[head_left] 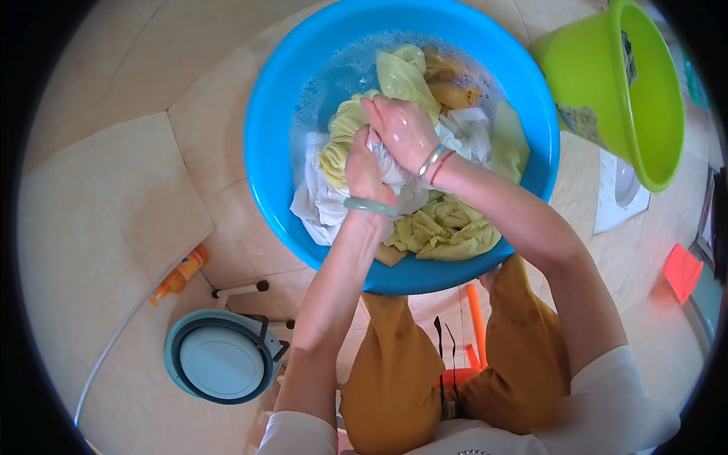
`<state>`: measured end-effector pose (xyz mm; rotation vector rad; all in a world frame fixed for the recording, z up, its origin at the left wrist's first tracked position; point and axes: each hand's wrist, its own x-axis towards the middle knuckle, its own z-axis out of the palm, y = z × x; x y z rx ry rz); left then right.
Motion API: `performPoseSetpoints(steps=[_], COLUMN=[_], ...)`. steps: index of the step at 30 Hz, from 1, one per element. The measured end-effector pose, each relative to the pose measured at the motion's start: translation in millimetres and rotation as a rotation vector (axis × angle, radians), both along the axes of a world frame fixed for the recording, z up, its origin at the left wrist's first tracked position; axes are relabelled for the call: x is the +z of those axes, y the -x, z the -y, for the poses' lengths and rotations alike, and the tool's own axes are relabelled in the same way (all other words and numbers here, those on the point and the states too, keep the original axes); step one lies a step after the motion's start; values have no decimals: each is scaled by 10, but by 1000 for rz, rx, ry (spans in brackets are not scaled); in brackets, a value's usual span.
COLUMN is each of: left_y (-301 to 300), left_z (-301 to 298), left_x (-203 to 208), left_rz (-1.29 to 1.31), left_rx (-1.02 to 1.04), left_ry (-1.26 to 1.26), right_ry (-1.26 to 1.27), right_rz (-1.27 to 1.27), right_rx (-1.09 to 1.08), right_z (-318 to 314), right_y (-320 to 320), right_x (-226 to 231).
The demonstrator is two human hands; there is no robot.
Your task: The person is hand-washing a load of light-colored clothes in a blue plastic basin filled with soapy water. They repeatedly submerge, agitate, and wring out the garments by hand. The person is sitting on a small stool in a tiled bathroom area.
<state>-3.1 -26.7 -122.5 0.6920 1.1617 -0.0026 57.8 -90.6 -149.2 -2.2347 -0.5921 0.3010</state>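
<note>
1. Between the left hand (pixel 365 171) and right hand (pixel 407 135), both curled around it: bunched white cloth (pixel 388 165).
2. Beneath them: a round blue basin (pixel 260 152) of soapy water (pixel 324 89).
3. Nearer the person than the hands: crumpled yellow-green fabric (pixel 449 230).

We look down at a beige tiled floor (pixel 227 235). A round blue tub (pixel 267 163) sits beneath the left hand (pixel 365 171) and right hand (pixel 407 130), its footing hidden from us. Out to their left and nearer us, we see a grey-blue basin (pixel 174 350) and an orange bottle (pixel 179 276); to their right, a lime-green tub (pixel 584 68) and a white floor fixture (pixel 609 216).
</note>
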Motion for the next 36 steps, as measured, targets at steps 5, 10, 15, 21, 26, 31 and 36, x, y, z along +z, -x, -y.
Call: performPoseSetpoints(steps=[5, 10, 15, 21, 26, 31, 36], left_y=[209, 155, 42, 423, -29, 51, 186], left_z=[-401, -7, -2, -299, 70, -513, -488], left_x=[-94, -180, -34, -605, 122, -192, -415], left_rz=[379, 354, -35, 870, 102, 281, 790], left_rx=[-81, 37, 68, 14, 46, 54, -69], left_ry=[25, 174, 72, 221, 151, 201, 365], right_ry=[-220, 7, -39, -110, -82, -477, -243], right_rz=[135, 119, 187, 108, -275, -206, 249], right_rx=[259, 158, 107, 298, 21, 79, 474], right_z=[-139, 7, 19, -166, 205, 124, -49], right_y=[680, -11, 167, 526, -251, -31, 518], right_x=[546, -115, -36, 422, -325, 100, 604])
